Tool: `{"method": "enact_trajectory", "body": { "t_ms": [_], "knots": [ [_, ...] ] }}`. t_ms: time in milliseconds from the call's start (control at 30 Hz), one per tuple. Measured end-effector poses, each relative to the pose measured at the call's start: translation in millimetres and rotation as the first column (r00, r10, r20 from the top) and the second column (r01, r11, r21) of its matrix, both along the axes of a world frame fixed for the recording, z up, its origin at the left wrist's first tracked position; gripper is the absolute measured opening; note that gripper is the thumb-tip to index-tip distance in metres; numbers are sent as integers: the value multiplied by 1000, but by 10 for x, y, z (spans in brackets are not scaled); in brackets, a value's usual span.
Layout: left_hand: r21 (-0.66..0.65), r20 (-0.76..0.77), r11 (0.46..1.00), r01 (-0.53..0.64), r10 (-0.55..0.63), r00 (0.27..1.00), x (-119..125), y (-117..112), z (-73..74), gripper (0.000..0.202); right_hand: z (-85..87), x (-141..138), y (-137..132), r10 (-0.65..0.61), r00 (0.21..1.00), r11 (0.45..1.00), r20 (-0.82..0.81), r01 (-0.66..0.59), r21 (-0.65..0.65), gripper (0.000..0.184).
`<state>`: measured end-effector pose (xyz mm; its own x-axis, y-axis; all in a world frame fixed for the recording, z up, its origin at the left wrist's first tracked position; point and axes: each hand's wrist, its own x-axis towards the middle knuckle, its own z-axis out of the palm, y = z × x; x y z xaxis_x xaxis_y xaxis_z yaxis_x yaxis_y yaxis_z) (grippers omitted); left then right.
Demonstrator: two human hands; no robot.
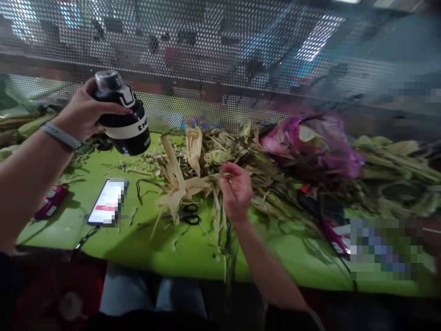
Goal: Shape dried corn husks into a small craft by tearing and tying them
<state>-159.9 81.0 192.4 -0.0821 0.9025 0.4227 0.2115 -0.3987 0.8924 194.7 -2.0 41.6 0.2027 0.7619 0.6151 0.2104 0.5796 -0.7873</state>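
Note:
My left hand (84, 110) is wrapped round a black water bottle (126, 138) with a pale band and a clear cap, held tilted above the green table. My right hand (237, 191) is closed, its fingers curled and thumb near the fingertips, over the heap of dry corn husks (220, 142). Whether anything small sits in its fingertips is hard to make out. Pale curled husks (177, 193) lie just left of that hand. Scissors (190, 214) with black handles rest beside them, blades partly covered.
A lit phone (107, 202) lies on the green table (144, 257), left of the scissors. A pink plastic bag (317, 142) sits among husks at the right. Purple devices (51, 202) with cords lie at both sides. A perforated metal screen (206, 59) stands behind.

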Motion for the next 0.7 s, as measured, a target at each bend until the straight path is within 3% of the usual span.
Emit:
{"method": "enact_trajectory", "body": {
  "t_ms": [67, 133, 233, 300, 400, 533, 600, 700],
  "knots": [
    [-44, -29, 998, 40, -42, 999, 195, -457, 8, 58, 32, -69, -126, 61, 997, 998, 43, -61, 10, 31],
    [-118, -31, 986, 121, -125, 992, 386, -882, -45, 76, 72, -121, -256, 103, 993, 994, 50, -105, 43, 31],
    [-219, 15, 948, 232, -234, 972, 620, -1390, -239, 75, 151, -193, -473, 215, 974, 972, 75, -220, 78, 36],
    [-323, 35, 893, 312, -318, 947, 728, -1605, -431, 76, 208, -248, -617, 311, 938, 944, 151, -324, 66, 43],
    [-352, 3, 830, 433, -462, 887, 834, -1742, -757, 84, 263, -340, -775, 439, 831, 875, 341, -482, 50, 56],
    [-320, -99, 760, 565, -620, 778, 896, -1674, -1114, 88, 212, -455, -822, 524, 647, 770, 554, -637, 17, 69],
    [-292, -157, 740, 606, -662, 732, 884, -1594, -1209, 91, 155, -496, -813, 531, 614, 753, 584, -658, 7, 68],
    [-282, -241, 749, 600, -660, 711, 831, -1548, -1239, 97, 100, -527, -826, 495, 644, 783, 583, -622, 23, 60]
  ]
}}
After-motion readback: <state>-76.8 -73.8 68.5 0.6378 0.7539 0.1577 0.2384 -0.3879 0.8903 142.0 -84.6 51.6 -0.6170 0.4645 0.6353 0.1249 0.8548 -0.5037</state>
